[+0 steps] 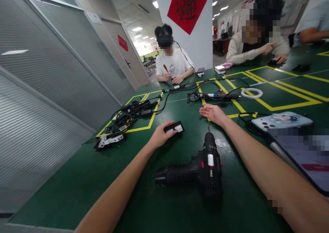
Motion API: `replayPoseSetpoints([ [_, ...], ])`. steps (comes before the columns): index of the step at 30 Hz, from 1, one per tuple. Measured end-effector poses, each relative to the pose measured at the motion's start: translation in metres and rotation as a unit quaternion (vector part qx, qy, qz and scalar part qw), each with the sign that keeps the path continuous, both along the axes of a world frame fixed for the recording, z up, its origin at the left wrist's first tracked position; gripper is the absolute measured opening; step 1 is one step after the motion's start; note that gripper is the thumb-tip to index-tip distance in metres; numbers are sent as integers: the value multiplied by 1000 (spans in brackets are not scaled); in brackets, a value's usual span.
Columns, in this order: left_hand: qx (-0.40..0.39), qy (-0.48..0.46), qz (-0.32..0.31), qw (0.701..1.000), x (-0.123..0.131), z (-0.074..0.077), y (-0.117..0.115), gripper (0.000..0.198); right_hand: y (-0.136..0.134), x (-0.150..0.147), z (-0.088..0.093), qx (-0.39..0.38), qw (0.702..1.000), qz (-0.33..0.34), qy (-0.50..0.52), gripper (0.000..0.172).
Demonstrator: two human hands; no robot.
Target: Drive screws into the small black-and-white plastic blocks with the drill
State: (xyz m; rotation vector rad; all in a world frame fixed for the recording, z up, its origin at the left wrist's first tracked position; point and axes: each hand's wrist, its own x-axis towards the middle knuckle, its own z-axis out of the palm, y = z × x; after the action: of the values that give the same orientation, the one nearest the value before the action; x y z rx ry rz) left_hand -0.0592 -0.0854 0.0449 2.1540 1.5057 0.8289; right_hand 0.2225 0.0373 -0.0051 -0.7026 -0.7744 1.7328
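left grip (162, 135) clamped on one end of small black case (182, 124) with white pieces (179, 128) in it, on or just over table (149, 212). right grip (215, 115) unclenched, fingers out straight, just by tip end of black drill (209, 164); drill lies on its side on table, nearer than both grips. black cable pile (136, 111) off left, phone (285, 119) off right. across table, person (176, 63) in white shirt holds orange-handled tool (165, 68).

Bare forearms (122, 186), left hand (161, 135), right hand (214, 113)
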Motion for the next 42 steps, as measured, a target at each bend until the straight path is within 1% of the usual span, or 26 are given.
replayPoseSetpoints([
  [1,-9,-24,-23,999,12,-1,12,40,0,0,0,0,1000,-1,-2,19],
  [3,-8,-51,-43,998,33,-5,30,36,-1,0,1,0,1000,-4,-5,21],
  [5,-5,-62,-50,997,49,-9,43,35,-1,0,1,1,1000,-7,-10,22],
  [7,-4,-70,-54,996,58,-15,50,35,0,0,1,2,1000,-7,-14,23],
  [11,3,-92,-60,994,59,-27,54,39,2,-1,0,0,1000,-4,-21,24],
  [14,6,-110,-65,992,55,-32,55,46,3,-2,1,-2,1000,-9,-27,23],
  [23,-19,-155,-66,985,56,-39,59,54,-1,-3,2,6,999,-12,-35,21],
  [25,-25,-181,-54,982,56,-39,58,51,-1,-3,2,8,999,-14,-37,22],
  [27,0,-212,-26,977,54,-36,56,44,0,-3,1,7,999,-16,-37,22],
  [29,65,-229,12,971,49,-26,51,36,-1,-3,0,4,999,-20,-37,23],
  [31,138,-219,40,965,44,-12,42,29,-2,-3,0,9,999,-25,-38,23],
  [33,170,-189,44,966,40,4,27,27,-4,-4,0,22,999,-29,-41,23],
  [35,148,-138,8,979,40,19,7,28,-7,-4,1,33,998,-34,-44,23],
  [37,88,-69,-63,992,43,29,-17,29,-9,-4,1,36,997,-46,-47,23],
  [39,26,-6,-122,992,48,34,-40,29,-11,-4,1,35,996,-65,-44,22],
  [42,-26,64,-154,986,54,34,-64,30,-14,-5,1,27,995,-94,-34,20],
])
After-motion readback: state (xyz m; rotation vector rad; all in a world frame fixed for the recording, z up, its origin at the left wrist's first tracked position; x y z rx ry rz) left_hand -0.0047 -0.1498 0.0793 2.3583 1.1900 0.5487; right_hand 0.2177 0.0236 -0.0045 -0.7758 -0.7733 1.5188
